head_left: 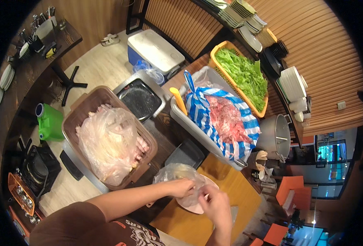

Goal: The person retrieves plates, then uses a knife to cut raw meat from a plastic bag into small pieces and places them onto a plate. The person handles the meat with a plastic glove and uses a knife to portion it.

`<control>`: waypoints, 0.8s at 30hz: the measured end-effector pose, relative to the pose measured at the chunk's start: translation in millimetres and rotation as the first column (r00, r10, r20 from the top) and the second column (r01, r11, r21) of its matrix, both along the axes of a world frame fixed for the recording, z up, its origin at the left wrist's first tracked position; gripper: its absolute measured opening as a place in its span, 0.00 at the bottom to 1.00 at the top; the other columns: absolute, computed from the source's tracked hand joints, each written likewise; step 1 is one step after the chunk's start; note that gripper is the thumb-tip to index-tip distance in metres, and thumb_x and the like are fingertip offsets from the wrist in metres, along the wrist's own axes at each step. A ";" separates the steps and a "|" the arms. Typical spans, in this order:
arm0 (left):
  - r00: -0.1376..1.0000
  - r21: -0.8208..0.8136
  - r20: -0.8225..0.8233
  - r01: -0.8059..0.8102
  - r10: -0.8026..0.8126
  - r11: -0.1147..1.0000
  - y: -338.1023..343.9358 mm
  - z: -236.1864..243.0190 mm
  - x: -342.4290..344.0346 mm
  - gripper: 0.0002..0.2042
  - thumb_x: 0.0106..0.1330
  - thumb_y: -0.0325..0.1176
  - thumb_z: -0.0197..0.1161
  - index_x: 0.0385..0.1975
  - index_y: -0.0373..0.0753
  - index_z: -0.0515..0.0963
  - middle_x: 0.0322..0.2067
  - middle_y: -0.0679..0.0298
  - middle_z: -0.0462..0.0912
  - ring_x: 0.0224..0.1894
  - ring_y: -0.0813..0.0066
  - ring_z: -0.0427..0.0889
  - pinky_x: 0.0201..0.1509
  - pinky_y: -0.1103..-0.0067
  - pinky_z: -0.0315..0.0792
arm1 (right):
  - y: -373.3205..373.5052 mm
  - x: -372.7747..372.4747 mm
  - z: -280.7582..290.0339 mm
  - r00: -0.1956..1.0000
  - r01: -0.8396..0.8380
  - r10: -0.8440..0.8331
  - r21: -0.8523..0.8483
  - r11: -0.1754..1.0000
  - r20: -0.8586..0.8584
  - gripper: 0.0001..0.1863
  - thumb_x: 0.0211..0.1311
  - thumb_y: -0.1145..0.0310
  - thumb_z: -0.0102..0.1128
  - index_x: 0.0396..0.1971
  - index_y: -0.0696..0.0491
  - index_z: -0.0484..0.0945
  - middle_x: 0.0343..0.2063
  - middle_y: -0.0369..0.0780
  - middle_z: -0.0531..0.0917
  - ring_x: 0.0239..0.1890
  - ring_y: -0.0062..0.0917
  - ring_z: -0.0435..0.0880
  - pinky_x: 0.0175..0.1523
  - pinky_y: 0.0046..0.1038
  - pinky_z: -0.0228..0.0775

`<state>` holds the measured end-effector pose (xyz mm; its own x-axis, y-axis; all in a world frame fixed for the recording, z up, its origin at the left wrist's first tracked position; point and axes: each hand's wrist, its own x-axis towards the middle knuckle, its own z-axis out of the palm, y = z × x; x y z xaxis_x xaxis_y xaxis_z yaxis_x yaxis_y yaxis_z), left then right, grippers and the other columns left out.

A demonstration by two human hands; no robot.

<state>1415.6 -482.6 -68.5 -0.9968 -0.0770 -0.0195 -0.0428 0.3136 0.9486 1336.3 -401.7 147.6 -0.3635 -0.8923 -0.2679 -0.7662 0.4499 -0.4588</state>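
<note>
My left hand (183,187) and my right hand (215,201) are close together, both with fingers closed on a clear plastic bag (172,172). Pale contents show faintly through the bag; I cannot make out what they are. Beneath it lies a pale pinkish round plate or tray (191,207), partly covered by the bag and my hands. That rests on a yellowish wooden board (169,219). A flat metal blade-like thing (234,214) lies right of my right hand, partly hidden by it.
A brown tub (73,119) with bagged raw meat (107,143) stands left. Beyond the board, a grey bin (181,115) holds a striped bag (202,119) of red meat. Further are a yellow basket (217,61) of lettuce (245,74), a steel pot (267,133) and a black tray (185,153).
</note>
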 end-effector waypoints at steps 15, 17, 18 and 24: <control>0.859 0.998 -0.053 0.065 0.510 -0.006 -22.6 11.4 -25.5 0.51 0.64 0.80 0.32 0.74 0.40 0.57 0.66 0.58 0.71 0.67 0.61 0.69 0.69 0.62 0.65 | -333.4 -28.2 -139.1 0.825 -0.265 0.082 -0.256 0.930 -0.558 0.14 0.58 0.70 0.65 0.44 0.54 0.78 0.39 0.48 0.84 0.48 0.45 0.84 0.48 0.45 0.79; 0.865 0.991 0.128 -0.094 0.485 -0.093 -24.5 28.9 -4.9 0.50 0.65 0.79 0.36 0.73 0.40 0.59 0.63 0.60 0.75 0.64 0.64 0.71 0.67 0.65 0.67 | -340.8 -26.2 -142.9 0.805 -0.295 0.117 -0.222 0.929 -0.582 0.07 0.59 0.73 0.61 0.38 0.55 0.80 0.34 0.47 0.86 0.44 0.43 0.86 0.45 0.42 0.81; 0.901 0.969 0.120 -0.015 0.417 -0.246 -25.3 35.2 3.1 0.48 0.66 0.77 0.39 0.72 0.40 0.61 0.60 0.60 0.77 0.62 0.66 0.73 0.67 0.67 0.68 | -335.6 -30.4 -134.8 0.788 -0.329 0.122 -0.245 0.912 -0.604 0.05 0.59 0.73 0.61 0.35 0.54 0.81 0.32 0.46 0.86 0.42 0.42 0.87 0.44 0.40 0.81; 0.794 0.877 0.481 -0.425 0.372 -0.226 -54.5 41.6 7.3 0.47 0.64 0.81 0.36 0.61 0.41 0.72 0.31 0.64 0.82 0.38 0.71 0.76 0.45 0.74 0.69 | -256.8 -99.5 -17.2 0.871 -0.365 0.166 -0.380 0.850 -0.463 0.08 0.61 0.72 0.60 0.40 0.54 0.79 0.37 0.50 0.82 0.44 0.49 0.81 0.50 0.46 0.73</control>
